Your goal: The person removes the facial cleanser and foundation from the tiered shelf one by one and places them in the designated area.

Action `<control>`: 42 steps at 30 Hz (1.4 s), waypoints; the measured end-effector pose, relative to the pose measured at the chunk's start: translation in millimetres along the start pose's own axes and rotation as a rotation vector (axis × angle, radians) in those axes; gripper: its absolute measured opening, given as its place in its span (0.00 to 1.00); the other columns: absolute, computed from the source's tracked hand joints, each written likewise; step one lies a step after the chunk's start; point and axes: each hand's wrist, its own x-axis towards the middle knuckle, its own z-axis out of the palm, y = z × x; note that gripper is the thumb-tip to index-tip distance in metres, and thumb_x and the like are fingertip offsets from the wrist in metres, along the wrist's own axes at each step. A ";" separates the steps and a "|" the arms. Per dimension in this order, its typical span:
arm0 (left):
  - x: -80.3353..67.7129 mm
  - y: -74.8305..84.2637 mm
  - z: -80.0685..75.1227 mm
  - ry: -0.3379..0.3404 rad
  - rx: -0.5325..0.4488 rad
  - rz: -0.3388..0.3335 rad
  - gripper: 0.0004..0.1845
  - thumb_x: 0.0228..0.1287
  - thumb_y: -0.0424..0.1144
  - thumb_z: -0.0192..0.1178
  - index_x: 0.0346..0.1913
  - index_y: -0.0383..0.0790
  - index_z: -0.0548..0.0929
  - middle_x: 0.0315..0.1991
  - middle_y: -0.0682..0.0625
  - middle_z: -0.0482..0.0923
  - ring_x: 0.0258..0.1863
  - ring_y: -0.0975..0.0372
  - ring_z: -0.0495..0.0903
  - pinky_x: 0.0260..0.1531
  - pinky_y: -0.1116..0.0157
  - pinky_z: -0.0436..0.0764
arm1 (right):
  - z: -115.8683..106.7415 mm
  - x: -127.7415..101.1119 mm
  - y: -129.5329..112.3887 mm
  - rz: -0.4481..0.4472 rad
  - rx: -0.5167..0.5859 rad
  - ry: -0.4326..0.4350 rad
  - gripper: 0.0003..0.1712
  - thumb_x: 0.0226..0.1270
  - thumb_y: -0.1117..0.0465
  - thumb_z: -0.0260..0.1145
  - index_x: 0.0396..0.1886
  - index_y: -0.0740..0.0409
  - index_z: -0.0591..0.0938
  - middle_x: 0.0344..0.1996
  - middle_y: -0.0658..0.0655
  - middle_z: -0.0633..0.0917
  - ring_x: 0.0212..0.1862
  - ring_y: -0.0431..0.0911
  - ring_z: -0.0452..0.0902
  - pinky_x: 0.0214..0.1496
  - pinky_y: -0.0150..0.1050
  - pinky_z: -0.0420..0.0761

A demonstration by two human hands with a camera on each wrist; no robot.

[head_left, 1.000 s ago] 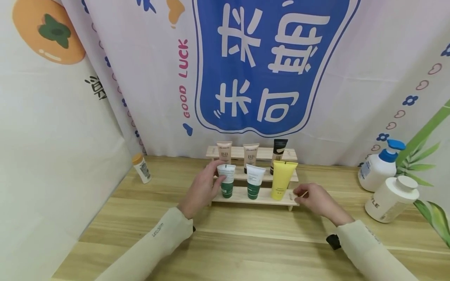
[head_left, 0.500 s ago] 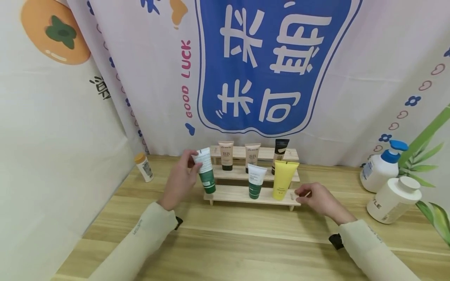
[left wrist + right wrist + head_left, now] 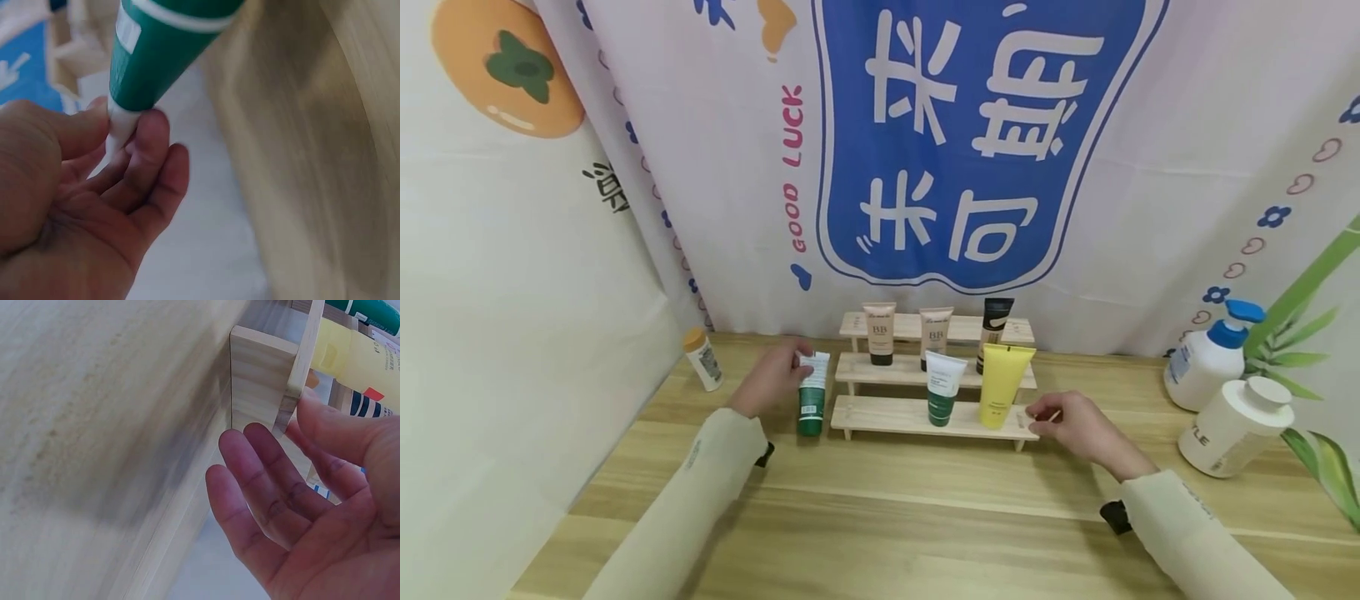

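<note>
My left hand [image 3: 772,379] pinches a squeeze tube [image 3: 812,407], white above and green at the cap, by its upper end. It hangs cap-down just left of a stepped wooden rack [image 3: 880,415]. In the left wrist view, thumb and fingers close on the white crimped end of the tube [image 3: 159,56]. My right hand [image 3: 1072,423] grips the right end of the rack's lowest step between thumb and index finger; its other fingers are spread below in the right wrist view. On that step stand another white-and-green tube [image 3: 943,387] and a yellow tube [image 3: 1003,385].
Behind, on the middle step, are two beige BB tubes [image 3: 880,332] [image 3: 936,333] and a black tube [image 3: 994,329]. An orange-capped bottle [image 3: 703,360] stands at the left. A white pump bottle [image 3: 1204,367] and a white jar [image 3: 1234,427] are at the right.
My left hand has lifted the white-and-green tube off the left end of the lowest step, then moved it left and down beside the rack. The right hand stays at the rack's right end.
</note>
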 end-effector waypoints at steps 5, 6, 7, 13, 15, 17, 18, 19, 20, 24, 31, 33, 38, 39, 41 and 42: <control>14.7 -13.9 4.4 -0.069 0.001 -0.073 0.13 0.68 0.35 0.55 0.53 0.37 0.73 0.32 0.46 0.75 0.30 0.57 0.75 0.27 0.62 0.76 | 0.9 3.0 -1.6 -0.011 -0.002 0.001 0.09 0.58 0.66 0.69 0.40 0.62 0.84 0.33 0.52 0.82 0.35 0.45 0.76 0.36 0.39 0.77; 16.8 -15.3 5.4 -0.068 0.006 -0.087 0.12 0.68 0.35 0.55 0.53 0.38 0.73 0.33 0.47 0.75 0.31 0.58 0.75 0.28 0.62 0.77 | 0.8 3.4 -1.6 -0.012 -0.004 0.001 0.10 0.59 0.66 0.69 0.40 0.62 0.84 0.33 0.52 0.82 0.35 0.45 0.76 0.36 0.39 0.77; 18.4 -16.4 6.1 -0.068 0.012 -0.096 0.12 0.69 0.36 0.55 0.52 0.39 0.73 0.35 0.47 0.76 0.33 0.57 0.76 0.30 0.61 0.77 | 0.8 3.7 -2.1 -0.011 -0.003 0.001 0.10 0.59 0.66 0.69 0.40 0.62 0.84 0.33 0.52 0.82 0.35 0.45 0.76 0.36 0.39 0.77; 18.2 -18.2 5.4 -0.065 0.045 -0.121 0.09 0.68 0.33 0.55 0.48 0.35 0.75 0.40 0.44 0.76 0.37 0.55 0.76 0.33 0.61 0.77 | 1.5 3.7 -6.3 -0.022 0.007 0.005 0.10 0.59 0.67 0.68 0.41 0.63 0.83 0.33 0.52 0.82 0.36 0.45 0.75 0.37 0.39 0.77; 16.8 -17.7 4.8 -0.070 0.055 -0.156 0.11 0.67 0.35 0.57 0.49 0.35 0.76 0.40 0.44 0.76 0.37 0.55 0.76 0.34 0.61 0.77 | 1.2 3.7 -6.7 -0.027 0.003 0.008 0.10 0.59 0.67 0.68 0.41 0.63 0.83 0.34 0.52 0.82 0.36 0.44 0.75 0.37 0.39 0.77; 16.2 -17.5 5.0 -0.080 0.059 -0.196 0.13 0.67 0.38 0.58 0.50 0.35 0.76 0.41 0.44 0.76 0.37 0.55 0.76 0.34 0.61 0.77 | 1.2 4.0 -6.1 -0.023 0.003 0.010 0.10 0.59 0.67 0.68 0.41 0.62 0.83 0.34 0.52 0.81 0.36 0.45 0.75 0.38 0.39 0.77; 16.1 -17.5 5.2 -0.084 0.061 -0.210 0.14 0.66 0.39 0.58 0.51 0.34 0.77 0.41 0.43 0.76 0.38 0.55 0.76 0.34 0.60 0.77 | 1.5 4.2 -5.4 -0.021 0.001 0.011 0.10 0.59 0.67 0.68 0.41 0.62 0.82 0.34 0.52 0.81 0.36 0.45 0.75 0.38 0.39 0.77; 16.2 -17.9 5.8 -0.087 0.063 -0.228 0.15 0.66 0.40 0.59 0.51 0.35 0.77 0.41 0.44 0.76 0.38 0.55 0.76 0.35 0.61 0.78 | 1.5 4.2 -4.5 -0.025 0.000 0.010 0.10 0.60 0.67 0.67 0.41 0.62 0.82 0.34 0.52 0.81 0.36 0.45 0.75 0.38 0.39 0.77; 16.4 -18.8 6.3 -0.087 0.064 -0.236 0.16 0.66 0.41 0.59 0.51 0.35 0.77 0.41 0.44 0.77 0.38 0.55 0.76 0.34 0.61 0.78 | 2.1 4.2 -4.0 -0.022 0.001 0.012 0.09 0.60 0.67 0.67 0.41 0.61 0.82 0.34 0.52 0.81 0.36 0.45 0.75 0.38 0.40 0.77; 14.3 -19.1 6.6 -0.068 0.075 -0.246 0.17 0.67 0.42 0.58 0.52 0.34 0.76 0.41 0.43 0.77 0.36 0.55 0.76 0.33 0.61 0.77 | 4.7 3.4 -2.2 -0.021 0.017 0.016 0.09 0.61 0.67 0.67 0.42 0.61 0.81 0.34 0.53 0.81 0.36 0.45 0.75 0.38 0.39 0.77; 1.7 -2.9 -1.3 0.064 0.075 -0.186 0.19 0.71 0.46 0.50 0.57 0.36 0.73 0.49 0.41 0.74 0.45 0.52 0.74 0.42 0.53 0.76 | 7.4 1.6 -1.4 -0.022 0.031 0.013 0.09 0.61 0.69 0.66 0.42 0.62 0.81 0.34 0.52 0.81 0.36 0.45 0.75 0.36 0.37 0.78; -4.0 7.5 -6.2 0.126 0.051 -0.124 0.18 0.72 0.46 0.49 0.55 0.37 0.74 0.48 0.43 0.74 0.44 0.52 0.75 0.42 0.54 0.76 | 7.4 0.7 -1.5 -0.022 0.031 0.014 0.09 0.61 0.68 0.66 0.42 0.63 0.81 0.34 0.52 0.81 0.36 0.45 0.75 0.36 0.37 0.78; -20.8 42.5 -14.8 0.287 -0.011 0.094 0.14 0.71 0.46 0.51 0.49 0.39 0.76 0.42 0.48 0.75 0.39 0.57 0.75 0.38 0.58 0.77 | 6.4 -2.2 1.0 -0.034 0.027 0.017 0.09 0.61 0.68 0.67 0.41 0.62 0.82 0.34 0.52 0.81 0.36 0.45 0.76 0.37 0.37 0.77; -24.2 50.5 -14.2 0.306 -0.014 0.149 0.13 0.71 0.45 0.52 0.49 0.39 0.77 0.42 0.49 0.76 0.39 0.58 0.75 0.38 0.58 0.77 | 6.4 -2.8 1.8 -0.035 0.027 0.019 0.09 0.61 0.68 0.67 0.41 0.62 0.82 0.34 0.52 0.82 0.36 0.45 0.76 0.37 0.37 0.78; -30.6 65.4 -9.8 0.333 -0.003 0.266 0.14 0.71 0.45 0.53 0.50 0.39 0.77 0.43 0.49 0.77 0.41 0.60 0.76 0.39 0.59 0.78 | 6.1 -4.3 3.5 -0.051 0.026 0.015 0.08 0.60 0.68 0.67 0.41 0.62 0.82 0.35 0.52 0.82 0.36 0.44 0.76 0.37 0.37 0.77; -33.7 73.3 -6.7 0.339 -0.004 0.321 0.14 0.70 0.44 0.54 0.50 0.39 0.77 0.44 0.49 0.77 0.41 0.60 0.76 0.40 0.60 0.78 | 6.1 -4.7 4.5 -0.054 0.026 0.016 0.08 0.60 0.68 0.67 0.40 0.61 0.82 0.34 0.52 0.82 0.36 0.44 0.76 0.37 0.37 0.78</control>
